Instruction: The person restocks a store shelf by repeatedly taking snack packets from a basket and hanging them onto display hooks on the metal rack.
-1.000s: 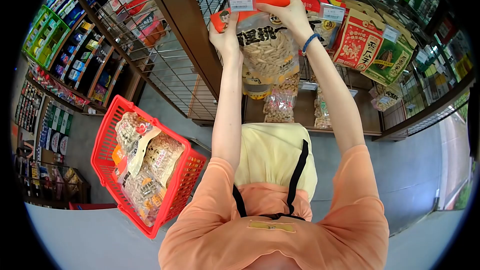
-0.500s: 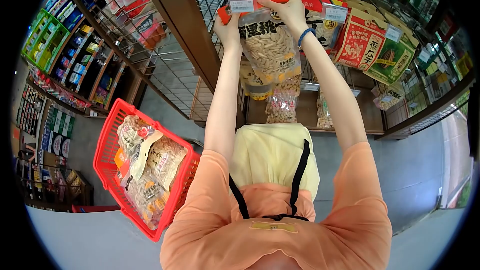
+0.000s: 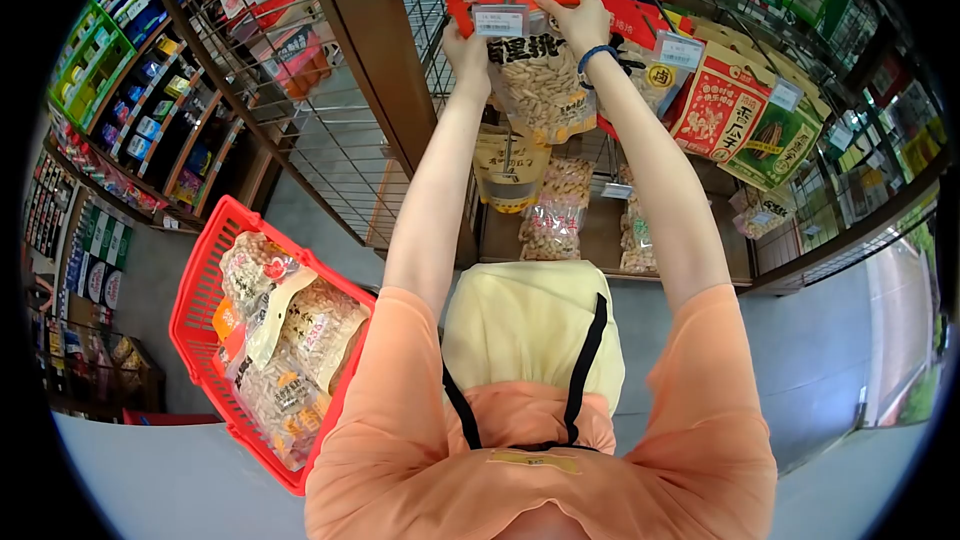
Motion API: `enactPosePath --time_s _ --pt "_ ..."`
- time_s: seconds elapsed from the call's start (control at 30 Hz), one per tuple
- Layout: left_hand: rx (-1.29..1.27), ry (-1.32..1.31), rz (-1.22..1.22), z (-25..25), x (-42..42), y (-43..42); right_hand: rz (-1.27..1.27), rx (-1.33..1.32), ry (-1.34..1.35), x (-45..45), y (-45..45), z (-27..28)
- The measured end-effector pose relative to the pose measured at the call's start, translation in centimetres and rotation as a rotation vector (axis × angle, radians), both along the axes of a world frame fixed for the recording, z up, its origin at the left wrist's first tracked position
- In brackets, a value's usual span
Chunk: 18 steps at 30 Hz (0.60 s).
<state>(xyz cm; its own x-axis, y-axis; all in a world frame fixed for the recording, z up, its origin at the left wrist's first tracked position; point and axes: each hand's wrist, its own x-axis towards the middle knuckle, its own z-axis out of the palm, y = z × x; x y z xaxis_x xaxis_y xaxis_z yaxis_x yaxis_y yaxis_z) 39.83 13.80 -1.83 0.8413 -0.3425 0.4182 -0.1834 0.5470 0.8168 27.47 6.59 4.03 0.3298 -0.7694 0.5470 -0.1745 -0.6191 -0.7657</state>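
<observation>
A clear bag of pale seeds (image 3: 545, 90) with a red top and black lettering hangs upright on the rack in front of me. My left hand (image 3: 467, 58) grips the bag's upper left corner, fingers partly hidden behind it. At the upper right, my right hand (image 3: 580, 24) pinches the red header, thumb in front. A price tag (image 3: 500, 20) on a metal hook sits before the header, between my hands. Below hangs a yellowish pouch (image 3: 510, 172), and lower still are bags of nuts (image 3: 556, 210).
A red shopping basket (image 3: 190, 340) holding several packaged snack bags (image 3: 285, 380) stands at my left. Red and green seed packs (image 3: 745, 115) hang to the right. A brown post (image 3: 365, 50) and wire mesh (image 3: 265, 110) border the rack on the left.
The seed bag has moved up and back toward the rack, and its red header now sits flatter behind the price tag. Both hands keep hold of it. The view has shifted slightly.
</observation>
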Motion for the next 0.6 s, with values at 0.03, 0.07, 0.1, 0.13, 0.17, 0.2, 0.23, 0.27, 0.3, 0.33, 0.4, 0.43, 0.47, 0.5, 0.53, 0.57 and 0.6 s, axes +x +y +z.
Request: enactPosePath --time_s 0.03,0.07,0.1,0.13,0.17,0.2,0.23,0.27,0.3,0.33,0.4,0.43,0.47,0.5,0.53,0.57,0.6 --pt "-0.003 0.004 0.004 -0.6 -0.6 0.5 0.008 0.023 -0.013 0.4 -0.4 -0.3" --pt "0.021 0.067 -0.033 -1.5 -1.6 1.1 0.016 0.048 -0.027 0.8 -0.8 -0.6" --pt "0.045 0.131 -0.069 -2.6 -2.5 1.8 0.019 0.046 -0.024 0.9 -0.9 -0.9" --pt "0.147 0.100 -0.123 -4.2 -2.7 2.0 0.018 0.052 -0.038 0.9 -1.0 -1.0" --pt "0.248 0.070 -0.176 -5.7 -3.1 2.1 0.017 0.055 -0.051 1.0 -1.1 -1.0" --pt "0.244 0.073 -0.174 -6.9 -3.7 2.3 0.020 0.052 -0.048 0.9 -0.9 -0.8" --pt "0.265 0.060 -0.263 -7.7 -4.4 2.5 0.006 0.055 -0.024 0.6 -0.7 -0.6" --pt "0.286 0.048 -0.351 -8.4 -4.9 2.8 -0.007 0.059 0.000 0.4 -0.4 -0.3" --pt "0.282 0.049 -0.349 -8.3 -5.5 3.5 -0.005 0.056 0.002 0.5 -0.6 -0.4" --pt "0.302 0.021 -0.378 -8.2 -5.9 4.1 -0.015 0.017 0.009 0.5 -0.8 -0.5" --pt "0.247 -0.004 -0.433 -7.5 -6.4 4.7 -0.021 -0.024 0.011 0.6 -1.1 -0.4" --pt "0.248 -0.003 -0.427 -7.3 -6.5 5.1 -0.005 0.009 0.027 0.6 -1.1 -0.4" --pt "0.234 -0.026 -0.428 -7.3 -6.8 5.7 0.010 0.042 0.040 0.6 -1.1 -0.3" --pt "0.220 -0.049 -0.429 -7.0 -7.1 6.2 0.015 0.043 0.038 0.7 -1.5 -0.6" --pt "0.221 -0.052 -0.425 -7.2 -6.7 6.5 0.052 0.086 0.000 1.0 -1.8 -0.9" --pt "0.269 -0.067 -0.391 -7.3 -6.2 7.0 0.087 0.129 -0.040 1.2 -2.1 -1.3" --pt "0.315 -0.080 -0.358 -6.8 -6.1 7.4 0.075 0.120 -0.070 1.4 -2.4 -1.8"
